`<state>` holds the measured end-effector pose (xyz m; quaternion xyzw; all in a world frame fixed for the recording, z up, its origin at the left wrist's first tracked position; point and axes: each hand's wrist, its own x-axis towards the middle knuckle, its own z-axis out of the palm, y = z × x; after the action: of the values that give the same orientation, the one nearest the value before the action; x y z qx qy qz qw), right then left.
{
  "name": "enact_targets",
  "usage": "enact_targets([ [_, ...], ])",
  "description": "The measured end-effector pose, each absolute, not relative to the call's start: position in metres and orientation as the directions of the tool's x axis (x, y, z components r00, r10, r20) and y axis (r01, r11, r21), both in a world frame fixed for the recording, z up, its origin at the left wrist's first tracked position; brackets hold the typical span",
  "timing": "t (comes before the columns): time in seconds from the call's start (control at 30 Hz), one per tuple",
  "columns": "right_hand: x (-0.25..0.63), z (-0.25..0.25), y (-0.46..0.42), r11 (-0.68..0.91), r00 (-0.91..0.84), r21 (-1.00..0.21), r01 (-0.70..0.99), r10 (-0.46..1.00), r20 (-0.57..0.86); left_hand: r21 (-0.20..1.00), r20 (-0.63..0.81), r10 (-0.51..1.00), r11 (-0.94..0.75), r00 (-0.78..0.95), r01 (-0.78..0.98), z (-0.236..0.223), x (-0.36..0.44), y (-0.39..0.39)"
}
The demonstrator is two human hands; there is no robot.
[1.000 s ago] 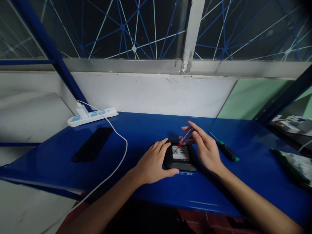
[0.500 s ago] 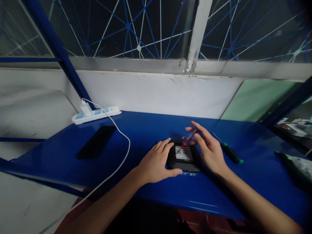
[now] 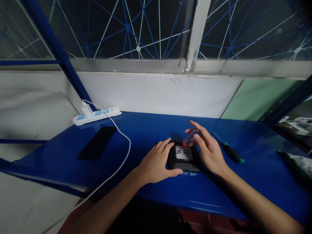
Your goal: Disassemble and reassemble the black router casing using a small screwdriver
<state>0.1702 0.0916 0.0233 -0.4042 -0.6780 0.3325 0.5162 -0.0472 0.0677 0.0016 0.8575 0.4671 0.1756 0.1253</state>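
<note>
A flat black box-like device (image 3: 181, 166) with a white printed label (image 3: 184, 153) lies on the blue table. My left hand (image 3: 157, 161) grips its left side, fingertips at the far left corner and thumb along the near edge. In my right hand (image 3: 209, 148) is a screwdriver (image 3: 191, 137) with a clear purplish handle and a red collar, pinched between thumb and fingers. Its thin shaft slants down to the left, and the tip meets the device near the label's left edge. Whether a screw sits under the tip is too small to tell.
Right of my right hand lies a green-and-black screwdriver (image 3: 231, 152). A black phone-like slab (image 3: 97, 143) rests on the left, near a white cable (image 3: 129, 146) from a power strip (image 3: 97, 116). A silvery green-edged bag (image 3: 298, 165) is at the far right.
The whole scene has shifted slightly right as my head turned. Both hands keep their places on the device and the screwdriver, with no clear movement between them.
</note>
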Motion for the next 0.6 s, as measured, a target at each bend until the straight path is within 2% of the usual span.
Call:
enact_targets([
  [0.23, 0.171, 0.022, 0.094, 0.464, -0.099, -0.876, 0.134, 0.885, 0.454, 0.359, 0.184, 0.846, -0.532, 0.501, 0.767, -0.001, -0.048, 0.068],
  [0.37, 0.169, 0.027, 0.093, 0.449, -0.068, -0.869, 0.207, 0.893, 0.446, 0.373, 0.205, 0.843, -0.537, 0.497, 0.757, -0.002, -0.048, 0.068],
  [0.6, 0.168, 0.032, 0.091, 0.532, -0.061, -0.794, 0.294, 0.84, 0.54, 0.372, 0.199, 0.845, -0.534, 0.497, 0.759, -0.003, -0.049, 0.068],
])
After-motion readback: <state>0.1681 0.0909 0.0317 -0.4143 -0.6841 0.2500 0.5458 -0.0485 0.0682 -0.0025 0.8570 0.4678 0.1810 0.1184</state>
